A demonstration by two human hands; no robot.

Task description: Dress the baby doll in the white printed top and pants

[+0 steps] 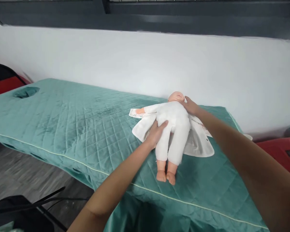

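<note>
Right forearm point(251, 164): nearest me, slanting past one side of the doll point(175, 116); my left forearm point(120, 180) is on its other side.
Green bed point(91, 116): quilted, under the doll, which lies on its back.
Feet point(161, 176): bare, at the doll's near end; they look smooth and firm, probably slick, a poor hold.
White legs point(175, 145): padded, likely soft enough to bend under my fingers.
Left hand point(156, 133): at the doll's hip, thumb over the front; fingers partly hidden, so I cannot tell whether this grip is clamped.
Garment point(199, 145): spread beneath the doll, apparently limp and easily dragged.
Trunk: light, I judge; best held broadly around the doll's sides.
Right hand point(190, 107): beside the doll's neck; whether that grip closes, I cannot tell.
Head point(177, 95): the doll's far end, seemingly hard; I'd support the neck.
</note>
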